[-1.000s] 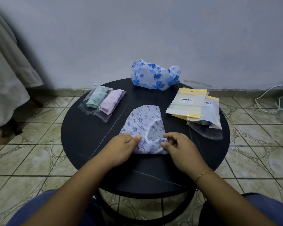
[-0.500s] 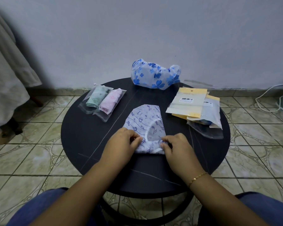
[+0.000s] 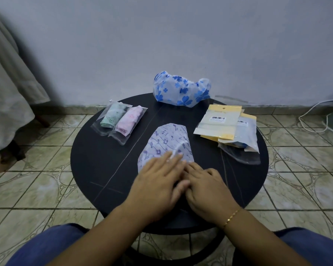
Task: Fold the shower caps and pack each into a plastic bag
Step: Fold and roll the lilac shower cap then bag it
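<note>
Now both hands lie flat. Left hand (image 3: 158, 181) and right hand (image 3: 206, 186) press the music-note shower cap (image 3: 167, 140) onto the round black table (image 3: 96, 156).

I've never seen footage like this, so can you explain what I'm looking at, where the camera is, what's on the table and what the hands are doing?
There is no machine here: a person is seated at a round black table, and the camera is worn on their head, looking forward and down. That is why you see their own arms and blue trouser knees.

The left hand lies flat, fingers straight, on a pale shower cap with purple music notes. The right hand rests beside it at the cap's near edge; its fingertips are hidden.

At the back sits an unfolded blue-flowered shower cap. On the left lie two packed bags, one holding a green cap, one a pink cap. On the right is a stack of empty plastic bags.
</note>
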